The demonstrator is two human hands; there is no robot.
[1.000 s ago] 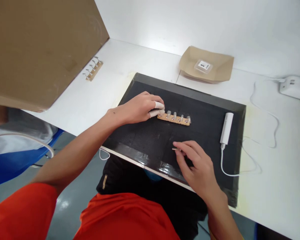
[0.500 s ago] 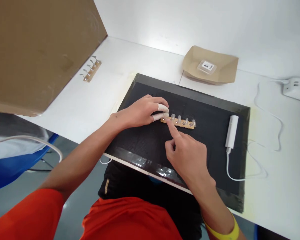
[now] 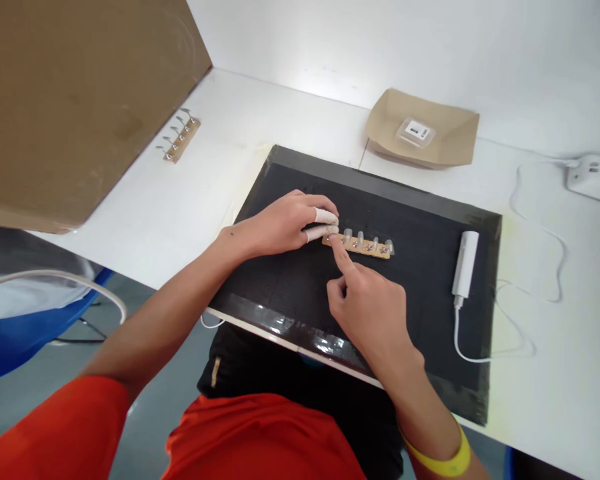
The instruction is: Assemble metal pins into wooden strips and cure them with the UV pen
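A narrow wooden strip (image 3: 364,247) with a row of small metal fittings and several clear tabs along its far side lies on the black mat (image 3: 290,287). My left hand (image 3: 300,219), with white covers on two fingers, is closed in a pinch at the strip's left end. Those fingertips hide the part they grip. From the near side, my right hand (image 3: 373,307) reaches in with its forefinger stretched out, the tip touching the strip's left end by the left fingertips. Its other fingers are curled with nothing in them.
A brown paper tray (image 3: 450,137) holding a small clear box (image 3: 416,133) stands behind the mat. At the right lie a white stick-shaped device (image 3: 465,263) with a cable and a white power strip (image 3: 595,177). A similar strip with raised metal pieces (image 3: 183,140) lies beside the brown board (image 3: 80,100).
My right hand has shifted slightly left, its forefinger tip moving closer to the left fingertips. My left hand stays at the strip's end.
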